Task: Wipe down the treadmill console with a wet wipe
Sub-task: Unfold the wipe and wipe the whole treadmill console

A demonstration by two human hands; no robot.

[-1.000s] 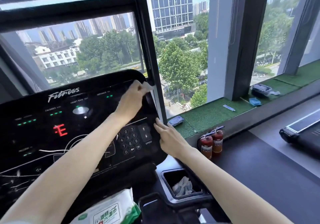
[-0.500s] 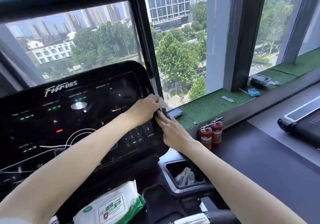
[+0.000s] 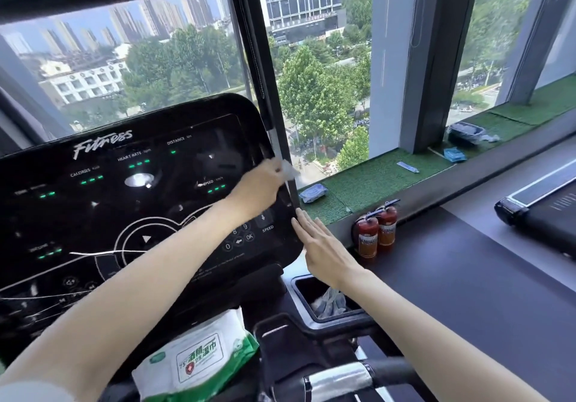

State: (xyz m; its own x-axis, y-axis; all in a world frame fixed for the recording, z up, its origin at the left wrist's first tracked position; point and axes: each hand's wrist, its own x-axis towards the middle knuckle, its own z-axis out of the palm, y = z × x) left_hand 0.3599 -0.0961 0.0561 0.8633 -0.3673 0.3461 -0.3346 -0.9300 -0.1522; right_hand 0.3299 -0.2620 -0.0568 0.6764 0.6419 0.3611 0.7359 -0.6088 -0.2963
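Observation:
The black treadmill console (image 3: 103, 214) fills the left of the view, its green lights lit. My left hand (image 3: 260, 185) reaches across it to the right edge and is closed on a white wet wipe (image 3: 288, 169), which pokes out past my fingers against the console's rim. My right hand (image 3: 322, 246) lies flat with straight fingers along the console's lower right edge, just below the left hand, holding nothing.
A green-and-white pack of wet wipes (image 3: 196, 361) rests below the console. A side tray (image 3: 358, 316) holds crumpled used wipes. Two small red fire extinguishers (image 3: 377, 230) stand by the green-turfed windowsill (image 3: 383, 177). Another treadmill (image 3: 542, 202) sits at right.
My left hand with the wipe slid down the console's right edge from the top corner, then stayed at the rim. My right hand flattened against the lower edge.

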